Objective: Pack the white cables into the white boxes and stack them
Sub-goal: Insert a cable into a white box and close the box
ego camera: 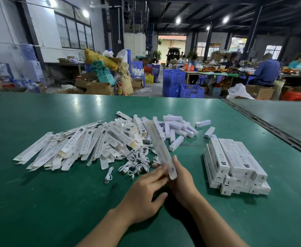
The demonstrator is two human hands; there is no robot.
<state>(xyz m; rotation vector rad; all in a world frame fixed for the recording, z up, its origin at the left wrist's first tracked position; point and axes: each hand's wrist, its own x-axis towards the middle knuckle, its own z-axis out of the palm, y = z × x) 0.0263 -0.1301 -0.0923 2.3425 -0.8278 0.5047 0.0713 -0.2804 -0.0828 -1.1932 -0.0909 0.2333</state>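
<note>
My right hand [180, 179] grips the near end of a long white box [159, 148] that slants up and away over the table. The fingertips of my left hand [146, 195] pinch the same end of that box. Just beyond my hands lies a tangle of short white cables [139, 162], with one coiled cable [108, 175] apart at the left. A heap of flat, unfolded white boxes [71, 148] spreads across the left. At the right stands a neat stack of packed white boxes [235, 166].
Small white rectangular units [177, 129] lie scattered behind the cables on the green table [57, 202]. A seam [270, 127] to a second table runs at the right. Beyond the far edge are blue crates [181, 84], cartons and seated people.
</note>
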